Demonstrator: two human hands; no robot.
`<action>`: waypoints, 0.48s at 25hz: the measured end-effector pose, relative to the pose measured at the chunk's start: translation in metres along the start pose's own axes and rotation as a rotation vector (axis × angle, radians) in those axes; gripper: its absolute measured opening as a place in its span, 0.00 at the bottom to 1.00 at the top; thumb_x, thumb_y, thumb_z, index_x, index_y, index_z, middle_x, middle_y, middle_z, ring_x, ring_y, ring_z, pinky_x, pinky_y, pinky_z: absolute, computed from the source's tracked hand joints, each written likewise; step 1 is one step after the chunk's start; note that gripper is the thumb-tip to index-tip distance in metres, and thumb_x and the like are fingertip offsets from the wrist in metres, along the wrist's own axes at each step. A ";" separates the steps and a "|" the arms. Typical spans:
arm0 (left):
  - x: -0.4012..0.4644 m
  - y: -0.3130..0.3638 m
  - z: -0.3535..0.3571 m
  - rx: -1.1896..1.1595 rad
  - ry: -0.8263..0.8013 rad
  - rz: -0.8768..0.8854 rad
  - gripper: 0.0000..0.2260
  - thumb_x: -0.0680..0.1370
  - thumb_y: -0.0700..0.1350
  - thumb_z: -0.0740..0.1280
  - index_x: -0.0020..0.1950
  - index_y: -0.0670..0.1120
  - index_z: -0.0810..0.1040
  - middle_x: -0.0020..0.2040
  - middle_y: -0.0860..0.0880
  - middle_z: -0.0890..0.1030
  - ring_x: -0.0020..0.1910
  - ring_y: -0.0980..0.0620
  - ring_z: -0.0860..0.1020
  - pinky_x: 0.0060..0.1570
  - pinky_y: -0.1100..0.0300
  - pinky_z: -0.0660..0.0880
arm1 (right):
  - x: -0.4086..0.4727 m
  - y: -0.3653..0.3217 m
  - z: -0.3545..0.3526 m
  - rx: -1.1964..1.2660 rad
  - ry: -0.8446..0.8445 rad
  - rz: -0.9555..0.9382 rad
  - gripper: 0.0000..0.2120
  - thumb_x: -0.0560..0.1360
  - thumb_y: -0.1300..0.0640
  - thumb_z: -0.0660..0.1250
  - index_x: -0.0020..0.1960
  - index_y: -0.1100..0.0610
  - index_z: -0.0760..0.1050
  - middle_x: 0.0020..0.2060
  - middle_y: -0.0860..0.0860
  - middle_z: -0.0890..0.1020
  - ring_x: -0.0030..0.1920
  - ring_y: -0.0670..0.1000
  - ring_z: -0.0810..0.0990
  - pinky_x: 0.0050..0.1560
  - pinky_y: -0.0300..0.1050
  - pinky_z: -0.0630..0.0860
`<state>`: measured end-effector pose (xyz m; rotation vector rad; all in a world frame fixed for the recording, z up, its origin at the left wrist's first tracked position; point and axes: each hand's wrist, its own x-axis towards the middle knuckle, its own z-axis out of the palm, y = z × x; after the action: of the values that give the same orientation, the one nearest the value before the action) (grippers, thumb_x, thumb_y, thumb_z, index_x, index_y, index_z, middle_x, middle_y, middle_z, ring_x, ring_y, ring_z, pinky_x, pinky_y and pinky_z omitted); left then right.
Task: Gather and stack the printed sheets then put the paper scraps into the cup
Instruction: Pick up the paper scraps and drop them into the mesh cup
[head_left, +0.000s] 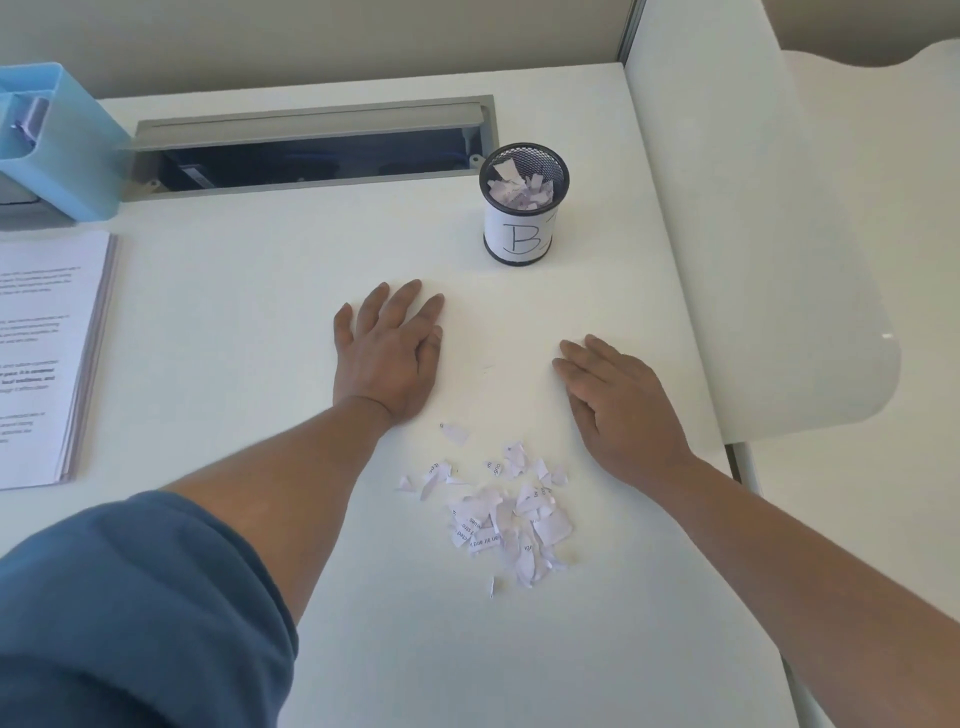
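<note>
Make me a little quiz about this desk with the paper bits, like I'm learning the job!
1. True or false: the cup already has some paper scraps inside.
2. Which letter is written on the cup? A) B  B) K  C) M
3. Fill in: the printed sheets lie stacked at the desk's ____ edge.

Key:
1. True. Still, a pile of scraps lies on the desk, between the left hand and right hand, which both rest flat and hold nothing.
2. A.
3. Left.
</note>
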<state>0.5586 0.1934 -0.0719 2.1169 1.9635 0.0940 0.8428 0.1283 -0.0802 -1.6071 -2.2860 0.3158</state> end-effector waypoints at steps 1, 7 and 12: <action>0.000 0.000 0.000 -0.001 -0.001 0.001 0.21 0.86 0.56 0.50 0.80 0.61 0.64 0.83 0.56 0.58 0.83 0.47 0.51 0.79 0.41 0.43 | -0.005 0.001 0.002 -0.031 -0.011 0.000 0.20 0.82 0.57 0.55 0.70 0.57 0.77 0.73 0.52 0.75 0.75 0.58 0.70 0.70 0.56 0.68; 0.000 -0.001 0.001 -0.012 0.000 0.012 0.22 0.86 0.56 0.50 0.80 0.60 0.64 0.83 0.55 0.59 0.83 0.47 0.51 0.80 0.41 0.43 | -0.009 -0.005 0.006 -0.130 0.004 0.001 0.21 0.82 0.57 0.55 0.73 0.55 0.73 0.76 0.52 0.72 0.77 0.58 0.66 0.71 0.57 0.65; -0.010 -0.002 0.001 -0.237 0.045 -0.014 0.18 0.86 0.54 0.56 0.75 0.57 0.74 0.80 0.54 0.67 0.82 0.51 0.56 0.81 0.45 0.45 | -0.009 -0.006 0.007 -0.151 0.001 0.006 0.22 0.82 0.56 0.54 0.72 0.56 0.73 0.75 0.53 0.73 0.76 0.59 0.68 0.70 0.57 0.64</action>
<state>0.5559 0.1832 -0.0719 1.9644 1.8862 0.3564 0.8376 0.1179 -0.0861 -1.6849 -2.3547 0.1460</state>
